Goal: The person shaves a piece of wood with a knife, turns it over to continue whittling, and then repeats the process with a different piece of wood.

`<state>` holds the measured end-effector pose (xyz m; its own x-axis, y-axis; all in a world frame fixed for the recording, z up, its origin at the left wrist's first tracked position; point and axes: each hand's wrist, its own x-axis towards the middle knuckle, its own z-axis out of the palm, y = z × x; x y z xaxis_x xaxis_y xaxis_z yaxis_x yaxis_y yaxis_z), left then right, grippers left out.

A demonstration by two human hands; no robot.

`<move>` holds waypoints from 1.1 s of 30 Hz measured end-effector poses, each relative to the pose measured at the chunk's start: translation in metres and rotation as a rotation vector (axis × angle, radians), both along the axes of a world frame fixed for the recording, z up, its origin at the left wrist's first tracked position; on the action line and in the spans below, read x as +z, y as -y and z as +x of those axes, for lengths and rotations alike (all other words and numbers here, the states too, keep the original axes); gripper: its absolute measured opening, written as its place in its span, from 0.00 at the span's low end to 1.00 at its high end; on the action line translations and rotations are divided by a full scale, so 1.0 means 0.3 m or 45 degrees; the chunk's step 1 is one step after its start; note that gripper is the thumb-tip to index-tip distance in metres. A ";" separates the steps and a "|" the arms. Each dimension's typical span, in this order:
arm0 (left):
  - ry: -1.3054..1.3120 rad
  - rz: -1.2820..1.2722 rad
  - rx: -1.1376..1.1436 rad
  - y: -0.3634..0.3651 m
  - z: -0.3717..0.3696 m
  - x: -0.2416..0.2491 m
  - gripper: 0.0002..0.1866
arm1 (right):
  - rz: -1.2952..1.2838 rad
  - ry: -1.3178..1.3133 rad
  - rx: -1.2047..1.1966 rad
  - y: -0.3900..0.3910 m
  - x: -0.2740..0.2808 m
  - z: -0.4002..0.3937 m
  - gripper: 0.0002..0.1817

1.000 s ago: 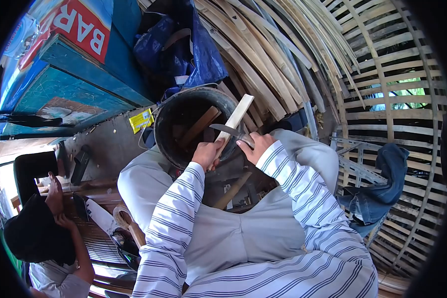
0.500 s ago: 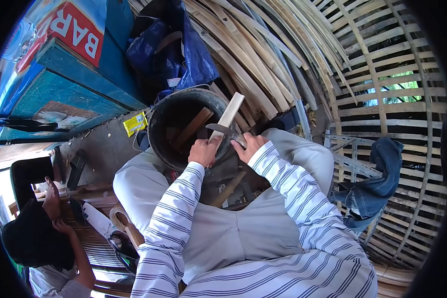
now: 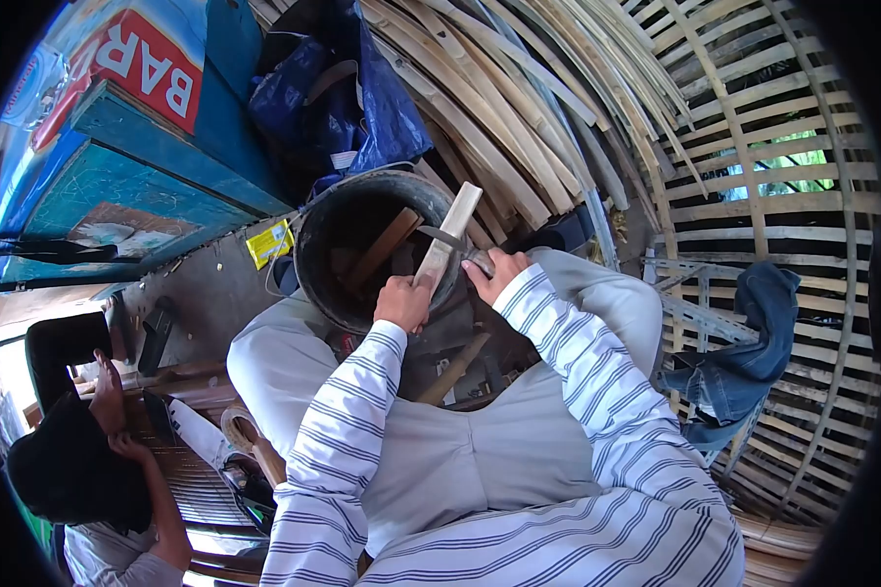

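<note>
My left hand (image 3: 404,301) is closed around the lower end of a pale wooden strip (image 3: 462,208), which slants up and away over the bucket's right side. In my right hand (image 3: 499,275) is the handle of a knife with a dark curved blade (image 3: 440,236). The blade lies across the middle of the strip, above my left fingers. Below both hands is a dark bucket (image 3: 305,259) between my knees. Inside it stand brown wood pieces (image 3: 387,243).
Long wooden slats (image 3: 489,108) are stacked ahead. A blue cabinet (image 3: 157,161) and blue plastic bag (image 3: 387,127) stand ahead on the left. A yellow packet (image 3: 269,243) lies beside the bucket. Another person (image 3: 88,470) sits at the left. Jeans (image 3: 744,352) hang at the right.
The knife blade has moved up along the wooden strip, away from my left hand, and my right hand has shifted slightly with it. The left hand stays nearly in place.
</note>
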<state>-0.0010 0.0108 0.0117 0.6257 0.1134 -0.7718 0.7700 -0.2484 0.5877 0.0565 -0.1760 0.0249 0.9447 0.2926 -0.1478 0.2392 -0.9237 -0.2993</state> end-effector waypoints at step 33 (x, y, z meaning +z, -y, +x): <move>0.056 0.037 0.023 -0.010 -0.005 0.013 0.26 | -0.180 -0.119 -0.137 0.044 -0.080 0.058 0.31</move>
